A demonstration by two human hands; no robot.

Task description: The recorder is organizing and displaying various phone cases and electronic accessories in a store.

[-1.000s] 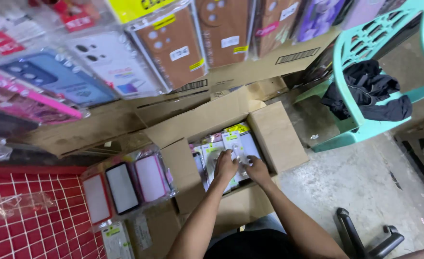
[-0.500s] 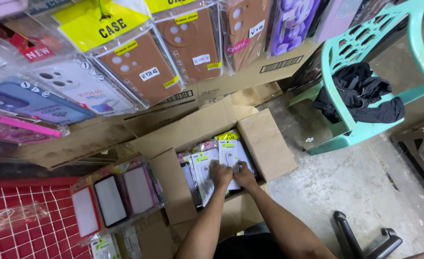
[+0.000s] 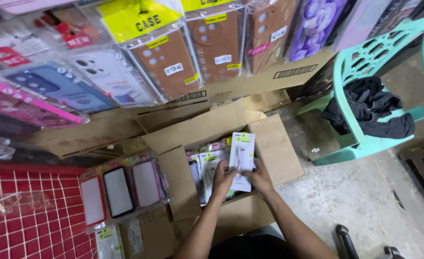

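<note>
Phone cases [image 3: 173, 62] are hanging above an open cardboard box [image 3: 274, 144]. Left hand [image 3: 223, 178] and right hand [image 3: 259, 178] are clamping fingers on 1 white packet [image 3: 241, 154]; gripping its edges looks wisest.

Teal plastic chair [image 3: 365, 72] on concrete floor [image 3: 360, 201].

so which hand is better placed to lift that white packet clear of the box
Left, probably. The left hand has its fingers wrapped on the flat white packet with a yellow-green top along its lower edge, while the right hand only steadies its bottom corner above the open brown cardboard box.
</note>
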